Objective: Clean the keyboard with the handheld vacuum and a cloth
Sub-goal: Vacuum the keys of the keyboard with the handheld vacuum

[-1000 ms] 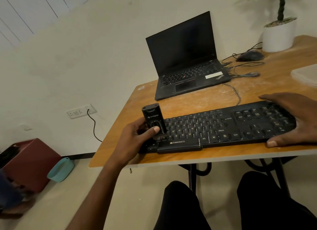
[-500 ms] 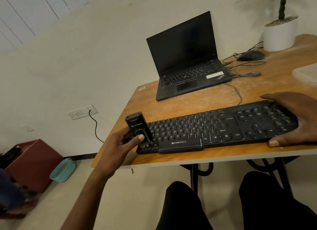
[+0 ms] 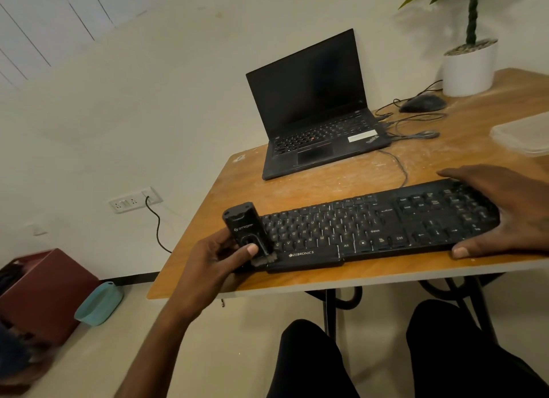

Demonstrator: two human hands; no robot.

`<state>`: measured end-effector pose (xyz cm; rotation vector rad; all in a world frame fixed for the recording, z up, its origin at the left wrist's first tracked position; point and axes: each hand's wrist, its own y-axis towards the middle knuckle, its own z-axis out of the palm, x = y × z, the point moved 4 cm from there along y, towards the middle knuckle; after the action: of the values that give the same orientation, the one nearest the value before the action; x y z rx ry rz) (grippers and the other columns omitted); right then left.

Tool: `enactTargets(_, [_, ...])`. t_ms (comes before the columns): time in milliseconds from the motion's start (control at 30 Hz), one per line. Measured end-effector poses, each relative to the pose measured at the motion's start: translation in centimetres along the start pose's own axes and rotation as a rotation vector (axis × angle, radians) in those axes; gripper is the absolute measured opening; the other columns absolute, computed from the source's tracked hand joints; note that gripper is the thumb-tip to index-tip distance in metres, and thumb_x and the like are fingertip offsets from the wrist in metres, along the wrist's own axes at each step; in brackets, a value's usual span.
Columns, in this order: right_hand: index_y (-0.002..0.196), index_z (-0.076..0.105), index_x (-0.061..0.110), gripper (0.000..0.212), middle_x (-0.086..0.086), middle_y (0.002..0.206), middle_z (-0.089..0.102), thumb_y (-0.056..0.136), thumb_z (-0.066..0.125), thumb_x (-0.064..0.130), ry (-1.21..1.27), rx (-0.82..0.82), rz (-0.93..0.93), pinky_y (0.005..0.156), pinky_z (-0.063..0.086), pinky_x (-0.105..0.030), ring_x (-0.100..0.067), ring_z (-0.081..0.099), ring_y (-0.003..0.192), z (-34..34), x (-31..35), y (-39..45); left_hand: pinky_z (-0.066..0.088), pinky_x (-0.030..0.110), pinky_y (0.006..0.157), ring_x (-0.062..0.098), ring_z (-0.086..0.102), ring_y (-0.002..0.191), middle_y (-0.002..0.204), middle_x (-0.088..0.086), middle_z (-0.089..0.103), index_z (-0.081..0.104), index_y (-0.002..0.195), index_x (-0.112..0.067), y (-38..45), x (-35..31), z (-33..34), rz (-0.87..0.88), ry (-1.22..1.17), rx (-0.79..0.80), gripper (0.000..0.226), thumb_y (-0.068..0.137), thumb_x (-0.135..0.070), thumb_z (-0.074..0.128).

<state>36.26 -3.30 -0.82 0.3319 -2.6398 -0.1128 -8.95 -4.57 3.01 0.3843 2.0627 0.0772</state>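
Observation:
A black keyboard (image 3: 371,228) lies along the front edge of the wooden table (image 3: 341,180). My left hand (image 3: 217,258) grips a small black handheld vacuum (image 3: 245,226), held upright, with its brush nozzle down on the keyboard's left end. The thumb lies on the vacuum's front. My right hand (image 3: 505,210) rests over the keyboard's right end, fingers spread across the number keys and thumb on the front edge. No cloth is in view.
An open black laptop (image 3: 315,115) stands behind the keyboard, with a mouse (image 3: 421,103), loose cables and a white plant pot (image 3: 469,67) at the back right. A clear lid (image 3: 523,133) lies at the right edge. On the floor left: a maroon box (image 3: 44,293), a teal object (image 3: 99,304).
The vacuum slid left past the keyboard's left end, then came back right onto its leftmost keys. My right hand has stayed on the keyboard's right end.

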Motion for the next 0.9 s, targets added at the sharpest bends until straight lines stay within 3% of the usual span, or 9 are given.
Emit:
enactTargets(100, [0.136,-0.002,0.076,0.125,0.012,0.157,0.031,0.035,0.068,0.100,0.004,0.015,-0.003,0.113,0.036,-0.044,-0.015,0.031,0.141,-0.1,0.1,0.1,0.059,0.043,0.098,0.019,0.073,0.111,0.120,-0.002,0.077,0.068,0.128,-0.019,0.0,-0.4,0.7,0.016,0.014,0.011,0.037,0.092,-0.026,0.068])
enactTargets(200, [0.136,-0.002,0.075,0.125,0.011,0.158,0.031,0.035,0.067,0.101,-0.009,0.019,0.002,0.114,0.036,-0.046,-0.016,0.032,0.141,-0.3,0.0,0.2,0.059,0.031,0.090,0.018,0.072,0.107,0.117,-0.002,0.077,0.067,0.130,-0.018,1.0,-1.9,3.2,0.067,0.022,0.064,0.037,0.094,-0.025,0.069])
enactTargets(267, [0.135,-0.001,0.076,0.124,0.012,0.157,0.031,0.035,0.067,0.100,0.000,0.021,0.011,0.113,0.036,-0.044,-0.011,0.031,0.139,-0.3,0.0,-0.1,0.055,0.021,0.083,0.013,0.072,0.100,0.111,-0.007,0.077,0.067,0.132,-0.017,1.8,-2.9,5.4,0.107,0.038,0.094,0.037,0.095,-0.023,0.070])
enactTargets(367, [0.133,0.000,0.077,0.121,0.014,0.154,0.032,0.036,0.068,0.100,0.002,0.015,0.019,0.109,0.036,-0.038,0.003,0.025,0.127,-0.5,0.2,-0.3,0.053,0.019,0.082,0.011,0.072,0.099,0.108,-0.008,0.077,0.066,0.136,-0.015,2.6,-3.8,7.7,0.152,0.070,0.119,0.039,0.098,-0.020,0.072])
enactTargets(567, [0.134,-0.001,0.076,0.122,0.018,0.153,0.031,0.037,0.067,0.100,0.001,-0.006,0.027,0.107,0.036,-0.035,0.009,0.021,0.123,-0.4,0.3,-0.4,0.060,0.035,0.089,0.017,0.073,0.107,0.117,-0.006,0.077,0.067,0.131,-0.022,2.3,-2.6,4.8,0.146,0.114,0.082,0.043,0.094,-0.043,0.071])
enactTargets(733, [0.135,-0.001,0.075,0.123,0.017,0.153,0.032,0.036,0.065,0.102,-0.003,-0.019,0.029,0.107,0.037,-0.038,0.008,0.021,0.123,-0.5,0.4,-0.4,0.061,0.050,0.090,0.020,0.075,0.103,0.112,-0.002,0.079,0.070,0.126,-0.022,1.8,-0.9,1.5,0.073,0.131,-0.045,0.032,0.096,-0.033,0.073])
enactTargets(800, [0.136,-0.002,0.075,0.124,0.015,0.155,0.031,0.035,0.066,0.102,-0.003,-0.016,0.028,0.108,0.036,-0.038,0.004,0.025,0.127,-0.4,0.5,-0.3,0.062,0.046,0.087,0.020,0.075,0.099,0.110,-0.001,0.078,0.069,0.127,-0.020,2.0,-1.3,2.2,0.075,0.122,-0.026,0.034,0.095,-0.032,0.071])
enactTargets(900, [0.135,-0.002,0.076,0.123,0.014,0.156,0.031,0.035,0.066,0.102,-0.004,-0.001,0.030,0.109,0.035,-0.038,0.001,0.026,0.130,-0.5,0.5,-0.3,0.058,0.027,0.079,0.013,0.074,0.093,0.106,-0.003,0.078,0.069,0.128,-0.017,3.0,-2.6,4.9,0.109,0.096,0.031,0.036,0.095,-0.029,0.071])
